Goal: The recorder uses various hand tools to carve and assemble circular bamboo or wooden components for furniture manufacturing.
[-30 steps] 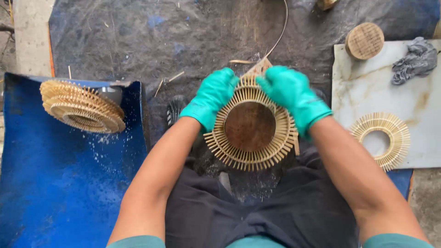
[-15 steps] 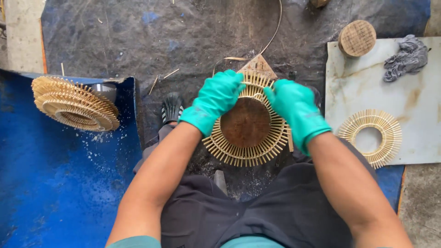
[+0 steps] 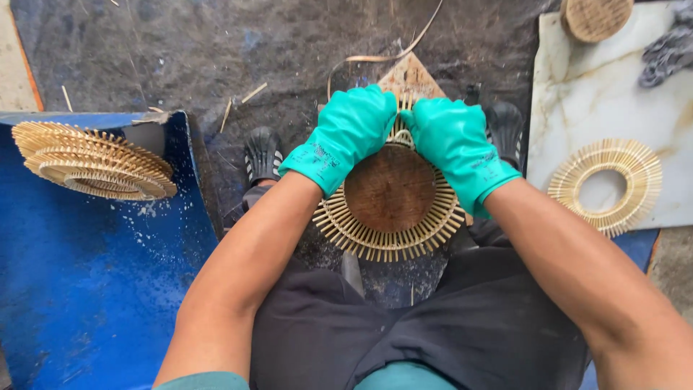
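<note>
While both gloved hands, left hand point(image 3: 351, 130) and right hand point(image 3: 453, 137), grip the round bamboo frame point(image 3: 390, 198), they meet.

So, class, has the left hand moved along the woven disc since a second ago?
Yes. Against the woven disc, the left hand has slid right along the top rim, nearly meeting the right hand.

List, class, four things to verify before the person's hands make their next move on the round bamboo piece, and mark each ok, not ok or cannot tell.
1. Left hand gloved and on the sunburst disc: ok.
2. Right hand gloved and on the same top edge: ok.
3. Disc fully in view: not ok, hands cover its top.
4. Loose strip attached to the disc: cannot tell.
</note>
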